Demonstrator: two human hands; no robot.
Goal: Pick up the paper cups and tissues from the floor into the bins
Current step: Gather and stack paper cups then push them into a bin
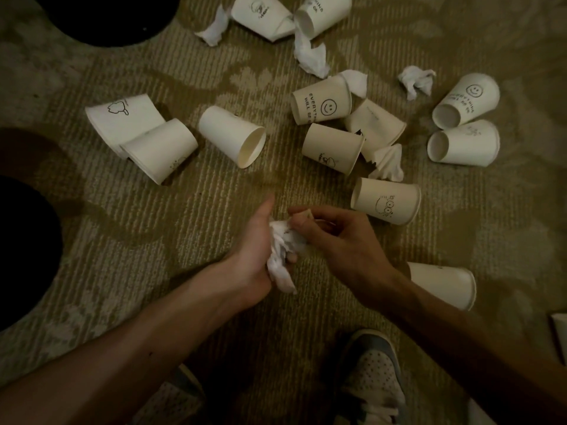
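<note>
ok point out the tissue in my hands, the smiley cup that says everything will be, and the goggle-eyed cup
crumpled tissue (280, 248): head view, middle of the white wad
smiley-face paper cup (322, 105): head view, side wall by the smiley
goggle-eyed paper cup (385, 204): head view, side wall at the drawing

carpet (184, 210): olive-tan, pale ribbed stripes, lighter leaf-like motifs. smiley cup (322, 105): cream-white, black line face and black lettering. cartoon cup (386, 205): cream-white, black goggle-eyed line figure. plain cup (231, 134): cream-white all over. crumpled tissue (280, 250): white, few dark specks. loose tissue (417, 81): white. bin (107, 16): black. shoe (372, 372): grey-blue, white toe with dark dot pattern.
</note>
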